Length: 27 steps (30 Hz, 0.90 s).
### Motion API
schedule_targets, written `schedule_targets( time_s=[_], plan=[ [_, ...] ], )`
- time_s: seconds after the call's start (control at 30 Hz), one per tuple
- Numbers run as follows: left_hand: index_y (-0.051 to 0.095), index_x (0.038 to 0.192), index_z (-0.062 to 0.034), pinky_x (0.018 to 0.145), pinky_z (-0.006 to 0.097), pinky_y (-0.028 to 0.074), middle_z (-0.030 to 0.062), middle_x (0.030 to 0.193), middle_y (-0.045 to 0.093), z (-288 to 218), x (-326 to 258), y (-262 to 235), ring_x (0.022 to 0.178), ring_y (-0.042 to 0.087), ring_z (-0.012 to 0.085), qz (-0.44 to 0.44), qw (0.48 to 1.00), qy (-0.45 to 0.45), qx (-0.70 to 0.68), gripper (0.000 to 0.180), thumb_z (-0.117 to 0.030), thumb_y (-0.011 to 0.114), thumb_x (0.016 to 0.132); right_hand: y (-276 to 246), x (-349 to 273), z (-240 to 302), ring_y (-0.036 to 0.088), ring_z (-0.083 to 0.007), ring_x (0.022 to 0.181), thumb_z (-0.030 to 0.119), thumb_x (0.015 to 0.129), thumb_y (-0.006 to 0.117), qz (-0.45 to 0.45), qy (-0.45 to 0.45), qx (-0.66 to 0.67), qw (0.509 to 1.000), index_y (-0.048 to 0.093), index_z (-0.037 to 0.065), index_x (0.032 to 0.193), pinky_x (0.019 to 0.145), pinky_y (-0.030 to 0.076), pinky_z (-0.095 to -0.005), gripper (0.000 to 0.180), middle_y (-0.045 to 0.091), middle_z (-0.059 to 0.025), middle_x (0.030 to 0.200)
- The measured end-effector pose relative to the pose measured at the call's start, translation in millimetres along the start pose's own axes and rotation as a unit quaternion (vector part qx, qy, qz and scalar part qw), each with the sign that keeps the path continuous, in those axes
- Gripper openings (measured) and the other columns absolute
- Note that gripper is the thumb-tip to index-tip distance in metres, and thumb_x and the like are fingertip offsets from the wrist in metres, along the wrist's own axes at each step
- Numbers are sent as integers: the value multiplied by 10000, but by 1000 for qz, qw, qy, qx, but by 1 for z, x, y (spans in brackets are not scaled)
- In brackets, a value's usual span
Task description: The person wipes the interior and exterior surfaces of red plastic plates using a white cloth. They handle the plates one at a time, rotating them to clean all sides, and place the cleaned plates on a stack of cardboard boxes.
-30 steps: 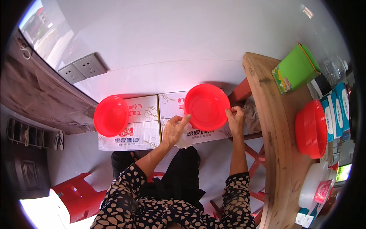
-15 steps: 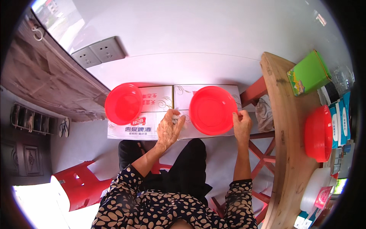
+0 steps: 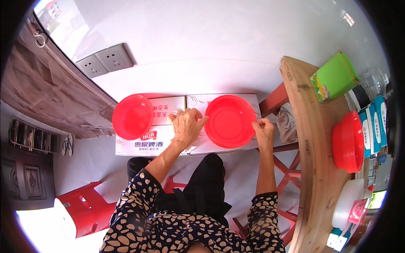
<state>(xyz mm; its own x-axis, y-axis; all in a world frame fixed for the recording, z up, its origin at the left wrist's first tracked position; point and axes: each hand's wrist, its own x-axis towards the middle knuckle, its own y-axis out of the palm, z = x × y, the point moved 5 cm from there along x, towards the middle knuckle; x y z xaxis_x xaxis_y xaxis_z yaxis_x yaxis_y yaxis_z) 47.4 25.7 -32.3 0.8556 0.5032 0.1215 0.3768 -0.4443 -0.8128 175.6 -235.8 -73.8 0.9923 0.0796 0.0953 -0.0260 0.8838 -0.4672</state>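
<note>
Two red plastic bowls sit on a white printed cardboard box (image 3: 164, 145). The right bowl (image 3: 230, 121) lies between my hands. My left hand (image 3: 186, 125) rests on the box with its fingertips at this bowl's left rim. My right hand (image 3: 263, 130) pinches the bowl's right rim. The left bowl (image 3: 132, 117) stands apart at the box's left end, untouched.
A wooden table (image 3: 310, 139) runs along the right, carrying a stack of red bowls (image 3: 348, 141), a green box (image 3: 335, 78), blue cartons (image 3: 373, 122) and a white container (image 3: 348, 202). A red stool (image 3: 84, 208) stands lower left. Wall sockets (image 3: 105, 59) are above.
The view has shifted and both bowls now sit lower in it. My left hand slid from the right bowl's rim onto the box beside it. My right hand stays on the rim.
</note>
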Motion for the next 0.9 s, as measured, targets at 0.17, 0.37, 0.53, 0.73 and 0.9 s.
schedule_targets(
  time_s=[0.17, 0.37, 0.53, 0.73, 0.9],
  plan=[
    [673, 722, -108, 802, 421, 284, 67, 640, 642, -4, 8, 5, 660, 604, 231, 56, 998, -39, -16, 242, -347, 675, 757, 1, 3, -7, 568, -170, 552, 155, 705, 705, -8, 39, 15, 999, 606, -29, 736, 551, 462, -321, 211, 611, -106, 617],
    [684, 767, -101, 799, 416, 307, 59, 732, 674, -9, 15, 4, 728, 631, 216, 100, 993, -42, 38, 266, -366, 672, 749, -4, 1, 14, 565, -174, 528, 161, 707, 701, 3, 32, -53, 998, 615, -33, 725, 538, 462, -325, 214, 615, -108, 601],
    [672, 699, -95, 838, 432, 332, 91, 682, 663, 2, 14, 16, 683, 627, 257, 79, 992, -78, -53, 227, -311, 624, 751, -4, 1, 4, 562, -171, 531, 166, 707, 701, -13, 40, 7, 999, 618, -44, 729, 538, 458, -327, 226, 615, -112, 600],
    [661, 719, -35, 693, 414, 461, 112, 669, 648, -7, 16, 8, 677, 629, 249, 94, 968, -124, -197, 279, -307, 617, 765, -11, 5, 8, 528, -131, 505, 160, 729, 704, -7, 39, 36, 999, 613, -33, 720, 489, 424, -288, 214, 590, -60, 591],
    [617, 772, 24, 620, 344, 482, 77, 620, 602, -12, 14, -3, 634, 596, 172, 73, 939, -116, -315, 323, -297, 651, 789, -22, -5, 47, 447, -57, 455, 174, 802, 670, 52, 101, 166, 980, 609, -4, 727, 419, 343, -219, 202, 533, 4, 576]
  ],
)
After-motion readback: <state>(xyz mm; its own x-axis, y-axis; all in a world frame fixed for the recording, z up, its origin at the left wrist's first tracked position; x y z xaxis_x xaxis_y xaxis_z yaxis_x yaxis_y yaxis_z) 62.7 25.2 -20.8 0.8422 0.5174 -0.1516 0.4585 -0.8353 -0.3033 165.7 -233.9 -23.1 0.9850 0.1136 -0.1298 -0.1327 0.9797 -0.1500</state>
